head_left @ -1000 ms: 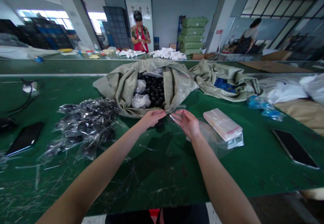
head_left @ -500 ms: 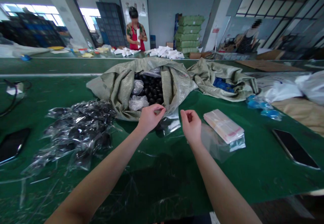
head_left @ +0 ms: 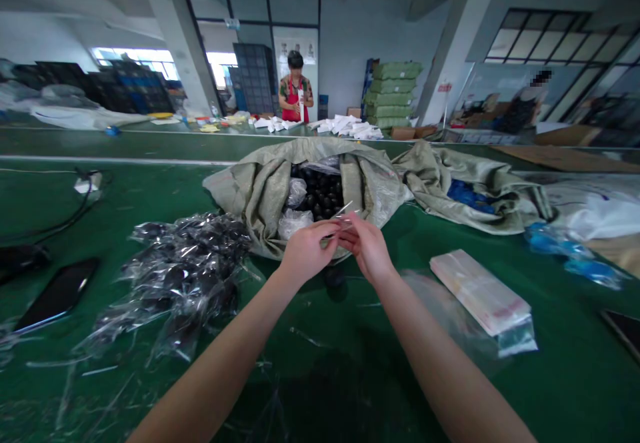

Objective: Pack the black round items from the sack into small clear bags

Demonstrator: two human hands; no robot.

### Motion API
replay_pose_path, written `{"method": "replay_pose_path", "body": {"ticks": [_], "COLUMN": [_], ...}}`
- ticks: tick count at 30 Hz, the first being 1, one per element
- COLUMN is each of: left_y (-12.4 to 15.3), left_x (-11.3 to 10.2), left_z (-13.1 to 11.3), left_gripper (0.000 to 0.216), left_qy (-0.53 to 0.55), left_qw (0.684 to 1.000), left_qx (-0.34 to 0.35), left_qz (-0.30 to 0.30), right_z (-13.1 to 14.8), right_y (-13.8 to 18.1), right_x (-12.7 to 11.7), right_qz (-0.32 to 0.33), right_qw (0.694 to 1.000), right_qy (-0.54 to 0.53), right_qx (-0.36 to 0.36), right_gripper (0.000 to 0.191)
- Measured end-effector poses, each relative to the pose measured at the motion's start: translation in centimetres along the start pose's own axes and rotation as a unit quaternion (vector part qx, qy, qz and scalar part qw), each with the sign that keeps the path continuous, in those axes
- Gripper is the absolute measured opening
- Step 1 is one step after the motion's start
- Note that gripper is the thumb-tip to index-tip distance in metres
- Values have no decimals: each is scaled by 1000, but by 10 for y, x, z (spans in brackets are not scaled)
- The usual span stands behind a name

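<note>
My left hand [head_left: 310, 251] and my right hand [head_left: 367, 249] meet in front of an open woven sack [head_left: 377, 189]. Their fingers are pinched together at the top of a clear plastic bag [head_left: 344, 211], whose thin edge sticks up between the fingertips. A dark rounded piece [head_left: 334, 276] shows just below the hands; whether it is inside the bag I cannot tell. Many glossy black egg-shaped pieces [head_left: 325, 197] fill the sack's mouth, with crumpled clear plastic beside them. To the left lies a heap of black pieces in clear bags [head_left: 185, 276].
A stack of flat clear bags [head_left: 480, 289] lies to the right. Phones rest at the left [head_left: 57, 295] and right edge [head_left: 623, 333]. Behind are a second sack [head_left: 520, 196] with blue contents and blue bagged pieces [head_left: 565, 246]. A person [head_left: 296, 89] stands across the tables.
My right hand has moved left and joined my left hand at the bag's top. The head view has shifted, so the surroundings sit lower in the picture.
</note>
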State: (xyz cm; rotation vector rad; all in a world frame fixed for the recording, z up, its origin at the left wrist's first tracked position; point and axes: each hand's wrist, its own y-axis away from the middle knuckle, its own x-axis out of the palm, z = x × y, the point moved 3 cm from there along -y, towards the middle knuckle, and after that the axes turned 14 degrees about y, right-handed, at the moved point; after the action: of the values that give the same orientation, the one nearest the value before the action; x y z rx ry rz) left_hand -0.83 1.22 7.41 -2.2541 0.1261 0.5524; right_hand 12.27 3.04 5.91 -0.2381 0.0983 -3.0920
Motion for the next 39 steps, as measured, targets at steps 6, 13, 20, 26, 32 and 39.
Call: {"method": "replay_pose_path", "body": {"ticks": [6,13,20,26,32,39], "left_y": [-3,-5,-5,0,1,0], "left_x": [-9,-11,-13,-7,0,-3], "left_z": [4,17,8,-10,-15,-21], "left_gripper": [22,13,10,13,17,17], "left_qy": [-52,-87,-133,-244,-250,-188], "left_qw": [997,989,986,964,963,978], "left_qx": [-56,-112,-100,-101,-94,-92], "left_qz": [25,34,13,-35,-21,-20], "right_z": [-13,-10,12,28,36,47], "right_y": [-11,-5,2,18,24,27], "right_x": [0,1,-6,-2,2,-3], "right_qz": [-14,113,1,-119,-88,-80], "right_qw": [999,979,875,709,714,730], "right_qy": [31,169,470,682,679,656], "right_qx": [19,0,-119,-135,-148,-172], "right_gripper": [13,22,32,25,22,25]}}
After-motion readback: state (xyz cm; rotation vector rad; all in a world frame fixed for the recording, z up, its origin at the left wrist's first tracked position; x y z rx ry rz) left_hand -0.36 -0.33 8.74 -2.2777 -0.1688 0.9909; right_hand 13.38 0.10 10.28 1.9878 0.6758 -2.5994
